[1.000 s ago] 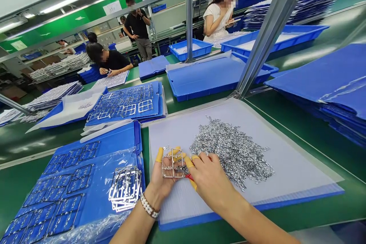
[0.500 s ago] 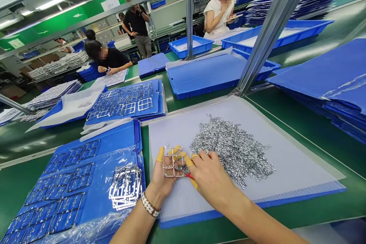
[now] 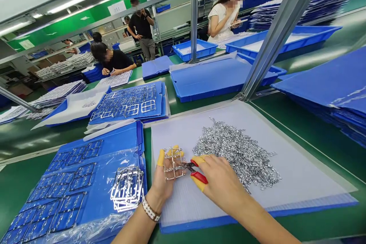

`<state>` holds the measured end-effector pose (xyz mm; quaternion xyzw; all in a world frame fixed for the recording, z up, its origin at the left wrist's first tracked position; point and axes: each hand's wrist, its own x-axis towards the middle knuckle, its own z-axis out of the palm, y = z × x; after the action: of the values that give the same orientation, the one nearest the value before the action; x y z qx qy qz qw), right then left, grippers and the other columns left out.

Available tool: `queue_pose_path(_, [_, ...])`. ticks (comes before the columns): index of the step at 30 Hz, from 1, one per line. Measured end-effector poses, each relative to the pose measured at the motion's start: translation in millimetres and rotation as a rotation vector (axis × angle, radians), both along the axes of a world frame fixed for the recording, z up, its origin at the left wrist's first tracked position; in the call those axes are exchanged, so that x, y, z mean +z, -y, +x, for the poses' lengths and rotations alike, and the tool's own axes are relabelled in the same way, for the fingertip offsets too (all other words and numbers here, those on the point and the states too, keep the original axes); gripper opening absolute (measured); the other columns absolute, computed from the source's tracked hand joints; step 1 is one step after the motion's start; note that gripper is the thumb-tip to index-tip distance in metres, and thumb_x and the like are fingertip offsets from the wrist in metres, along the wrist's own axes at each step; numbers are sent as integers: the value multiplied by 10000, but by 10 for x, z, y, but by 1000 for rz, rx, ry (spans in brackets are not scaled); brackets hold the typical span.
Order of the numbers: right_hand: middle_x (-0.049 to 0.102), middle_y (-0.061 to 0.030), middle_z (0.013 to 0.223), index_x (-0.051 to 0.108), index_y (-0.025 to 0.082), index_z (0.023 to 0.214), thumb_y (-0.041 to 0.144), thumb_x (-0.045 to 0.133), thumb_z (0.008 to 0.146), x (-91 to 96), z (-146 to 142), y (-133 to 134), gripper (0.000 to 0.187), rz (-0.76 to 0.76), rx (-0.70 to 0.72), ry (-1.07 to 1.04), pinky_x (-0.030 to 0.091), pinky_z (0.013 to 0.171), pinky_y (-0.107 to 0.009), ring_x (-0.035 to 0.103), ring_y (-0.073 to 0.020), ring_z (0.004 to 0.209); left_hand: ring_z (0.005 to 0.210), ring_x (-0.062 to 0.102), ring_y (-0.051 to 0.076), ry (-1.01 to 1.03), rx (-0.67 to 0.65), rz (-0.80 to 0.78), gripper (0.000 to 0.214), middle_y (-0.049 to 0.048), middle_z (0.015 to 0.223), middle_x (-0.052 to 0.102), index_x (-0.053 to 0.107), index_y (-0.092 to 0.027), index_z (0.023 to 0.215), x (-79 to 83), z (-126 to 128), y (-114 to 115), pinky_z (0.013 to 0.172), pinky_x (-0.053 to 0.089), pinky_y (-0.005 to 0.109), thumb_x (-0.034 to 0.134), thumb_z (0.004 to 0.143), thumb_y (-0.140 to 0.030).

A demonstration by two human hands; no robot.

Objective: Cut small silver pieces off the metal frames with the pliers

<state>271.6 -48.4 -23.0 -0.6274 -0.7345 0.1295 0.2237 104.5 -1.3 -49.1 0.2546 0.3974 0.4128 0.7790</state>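
Observation:
My left hand (image 3: 162, 175), with yellow finger cots and a beaded bracelet, holds a small silver wire-like metal frame (image 3: 173, 164) upright against its fingers. My right hand (image 3: 221, 185), also wearing yellow finger cots, is shut on red-handled side cutters (image 3: 198, 177), whose jaws reach the frame. To the right lies a loose heap of small silver metal pieces (image 3: 234, 154) on a pale plastic sheet (image 3: 183, 137). A stack of similar metal frames (image 3: 127, 190) lies just left of my left hand, on clear plastic over a blue sheet (image 3: 77, 183).
Blue trays (image 3: 213, 80) and stacked blue sheets (image 3: 328, 80) stand beyond the green bench, divided by metal uprights (image 3: 194, 15). Farther off, a seated co-worker (image 3: 114, 59) handles parts, and other people (image 3: 141, 26) stand behind.
The right hand has drawn slightly right, showing more of the red cutter handles. The camera view has shifted a little, moving the whole scene rightward.

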Motion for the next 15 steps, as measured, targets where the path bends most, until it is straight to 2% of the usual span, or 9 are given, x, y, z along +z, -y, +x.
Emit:
queue_pose_path(2, [664,-48,917,596,216,1021,372,568,807,-20,-8,-63,267,-128,-52,-342,420,746,-361,589,-210,831,1004,590,249,-185,0,229,591,122,1193,609,548,-195,1273,-16,3,58,881,451,383,448,851,-596])
queue_pose_path(4, [666,-26,873,582,221,973,449,564,785,-64,-79,-140,296,-251,-90,-710,455,716,-338,602,-191,782,1137,515,265,-395,-28,549,574,116,1293,537,480,-227,1340,-37,1,109,1001,372,414,519,849,-520])
queue_pose_path(6, [666,-18,849,575,213,926,457,607,739,-102,-178,-211,309,-292,-118,-1003,470,717,-320,612,-186,785,1253,410,277,-570,-68,843,597,116,1382,440,405,-247,1392,-54,-4,141,1075,288,441,557,849,-443])
queue_pose_path(8, [668,-26,883,575,200,937,440,636,717,-98,-259,-256,331,-276,-119,-1174,473,742,-308,616,-186,829,1283,367,269,-698,-95,1017,587,121,1380,416,354,-252,1415,-64,-8,150,1087,274,454,538,872,-378])
queue_pose_path(9, [668,-30,896,576,198,954,438,638,717,-76,-286,-267,344,-271,-111,-1203,474,746,-305,616,-186,838,1270,379,262,-752,-106,1069,570,127,1356,428,336,-248,1420,-70,-11,147,1076,291,459,515,887,-344])
queue_pose_path(11, [670,-29,885,580,201,978,439,638,719,-10,-315,-273,356,-260,-97,-1136,476,734,-309,617,-185,815,1209,423,253,-855,-109,1168,512,135,1289,466,348,-233,1400,-89,-15,132,1030,342,466,475,905,-272])
queue_pose_path(15, [675,-22,843,593,221,964,415,614,730,51,-345,-273,305,-140,-178,-734,472,714,-335,616,-195,751,1090,464,261,-1117,-19,1413,348,139,1170,515,496,-199,1229,-161,-15,101,911,403,482,443,889,-151])
